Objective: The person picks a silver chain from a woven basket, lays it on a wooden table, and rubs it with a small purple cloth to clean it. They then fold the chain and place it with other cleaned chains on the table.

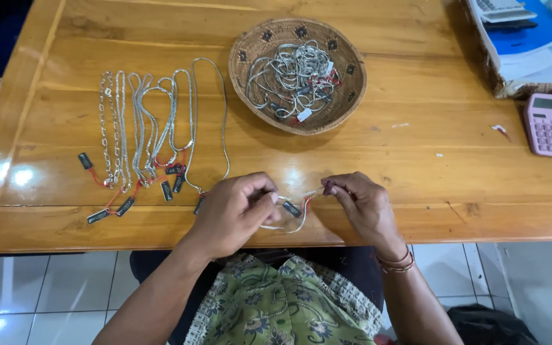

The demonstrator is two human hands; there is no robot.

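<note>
Holding one tagged silver chain [291, 214] at the bench's [416, 160] near edge, the left hand [234, 214] and right hand [362, 204] both pinch it. Several chains [151, 137] lie sorted at left; a tangled heap fills the far basket [346, 96].

silver chain [289, 220] | black tag, red string | slack loop at table edge

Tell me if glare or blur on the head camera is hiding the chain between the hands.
Head view: glare sits on the table at its left edge and just above the hands, not on the chain. The left hand and right hand are sharp; the thin chain and its dark tag read clearly. The basket casts a soft shadow; the frame edges bow slightly.
</note>
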